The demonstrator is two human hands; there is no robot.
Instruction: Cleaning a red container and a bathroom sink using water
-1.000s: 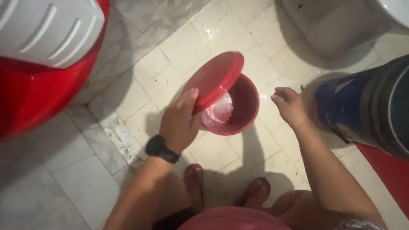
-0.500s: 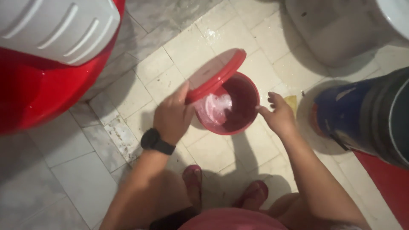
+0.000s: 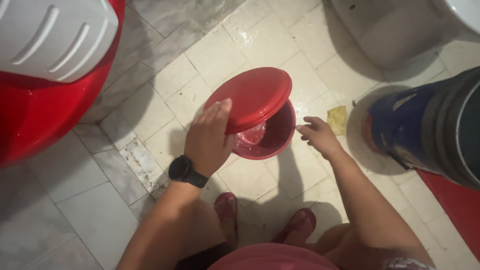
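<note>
My left hand [image 3: 209, 139], with a black watch on its wrist, grips the near edge of a round red lid [image 3: 252, 98]. The lid lies tilted over a small red bucket [image 3: 280, 134] on the tiled floor and covers most of its mouth. Wet, shiny liquid shows in the uncovered part of the bucket. Just right of the bucket's rim hovers my right hand [image 3: 318, 135], fingers spread and holding nothing; I cannot tell whether a fingertip touches the rim.
A big red tub with a white ribbed cover [image 3: 50, 60] fills the upper left. A blue and dark barrel [image 3: 430, 125] stands at the right, a pale rounded fixture [image 3: 390, 30] behind it. A yellowish scrap [image 3: 337, 120] lies on the wet tiles. My sandalled feet [image 3: 227, 210] are below.
The lid has swung down from a steep tilt to lie almost flat over the bucket. My right hand has stayed close to the bucket's right rim.
</note>
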